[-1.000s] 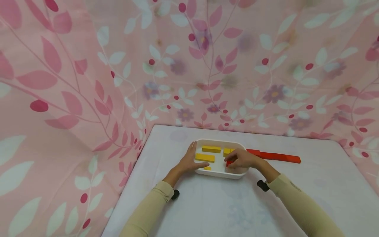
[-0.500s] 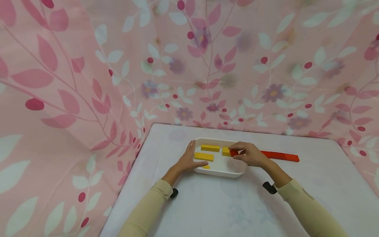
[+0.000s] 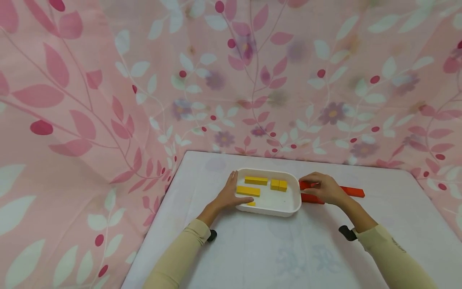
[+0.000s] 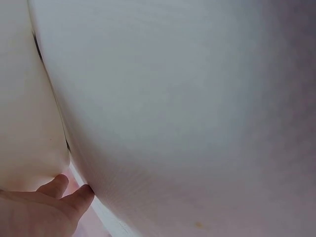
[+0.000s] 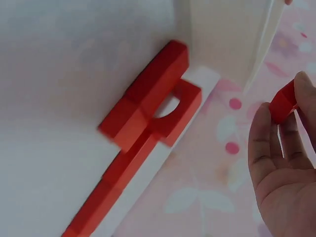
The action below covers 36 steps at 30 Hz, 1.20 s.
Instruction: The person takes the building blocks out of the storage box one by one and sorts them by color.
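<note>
In the head view a white tray (image 3: 268, 212) holds several yellow blocks (image 3: 256, 180). My left hand (image 3: 227, 196) rests on the tray's left end, fingers along the outer wall and thumb reaching over the rim; a small yellow block (image 3: 251, 204) lies partly under that thumb. Just beyond the right rim, my right hand (image 3: 325, 189) pinches a small red block (image 5: 282, 104) between thumb and fingertips. Below it, the right wrist view shows red blocks (image 5: 158, 74) on the table, one an arch-shaped block (image 5: 190, 96) with a rounded cutout.
The red blocks form a row (image 3: 353, 192) running right from the tray, partly hidden by my right hand. A white cloth (image 3: 267, 249) covers the table. Pink floral fabric (image 3: 252, 80) hangs behind and on the left side.
My right hand has lifted a red block out of the tray and carried it rightward past the rim, over the red row. My left hand stays on the tray's left end.
</note>
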Each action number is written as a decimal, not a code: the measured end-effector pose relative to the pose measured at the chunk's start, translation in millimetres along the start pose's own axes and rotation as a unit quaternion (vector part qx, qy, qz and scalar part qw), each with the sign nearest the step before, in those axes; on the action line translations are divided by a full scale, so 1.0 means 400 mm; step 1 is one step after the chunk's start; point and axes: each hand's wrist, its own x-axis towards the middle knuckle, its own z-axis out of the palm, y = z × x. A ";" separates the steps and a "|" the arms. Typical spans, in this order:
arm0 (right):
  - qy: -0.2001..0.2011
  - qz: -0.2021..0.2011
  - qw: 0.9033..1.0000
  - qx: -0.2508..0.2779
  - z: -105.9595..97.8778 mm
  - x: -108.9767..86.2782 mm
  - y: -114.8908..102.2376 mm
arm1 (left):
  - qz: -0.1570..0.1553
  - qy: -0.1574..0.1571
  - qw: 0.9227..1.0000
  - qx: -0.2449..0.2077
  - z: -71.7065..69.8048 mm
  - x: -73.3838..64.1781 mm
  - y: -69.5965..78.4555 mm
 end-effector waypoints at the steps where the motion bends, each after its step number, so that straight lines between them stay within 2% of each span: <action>1: 0.001 0.004 1.000 -0.001 -0.007 -0.007 0.008 | 0.000 0.000 1.000 0.002 0.001 0.001 0.000; 7: 0.008 0.022 0.999 -0.030 -0.031 -0.046 0.053 | -0.005 0.004 1.000 0.004 -0.002 0.000 -0.004; 13: 0.025 0.019 0.996 -0.083 -0.028 -0.068 0.096 | -0.001 0.013 1.000 0.000 -0.013 0.004 -0.009; 18: 0.029 0.040 0.993 -0.107 -0.020 -0.093 0.138 | 0.002 0.006 1.000 0.006 -0.011 0.009 -0.008; 27: 0.015 0.079 0.990 -0.117 0.000 -0.110 0.194 | 0.001 0.007 1.000 -0.003 -0.008 0.008 -0.006; 36: 0.001 0.085 0.989 -0.123 0.024 -0.114 0.214 | -0.006 0.003 1.000 -0.007 0.002 0.004 -0.006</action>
